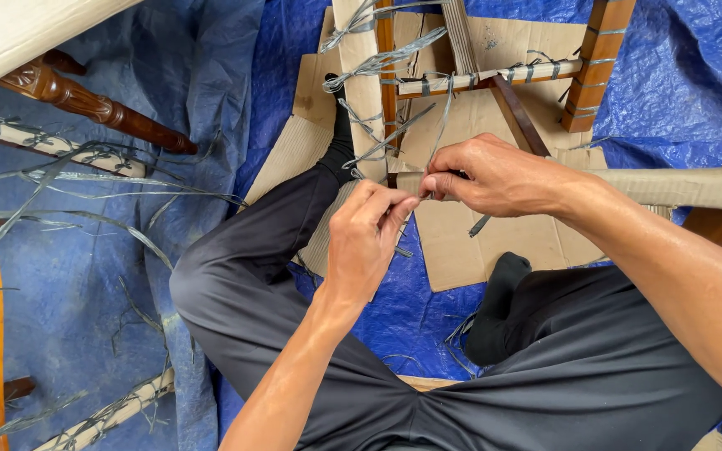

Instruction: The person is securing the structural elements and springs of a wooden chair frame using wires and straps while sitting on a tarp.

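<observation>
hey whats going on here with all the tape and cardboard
A person sits on a blue tarp with legs spread, working with both bare hands. The left hand and the right hand pinch a thin grey strip between their fingers, right at a cardboard-wrapped rail of a wooden furniture frame. More grey strips bind cardboard around other parts of the frame. Loose strips lie on the tarp to the left, near a carved wooden leg.
</observation>
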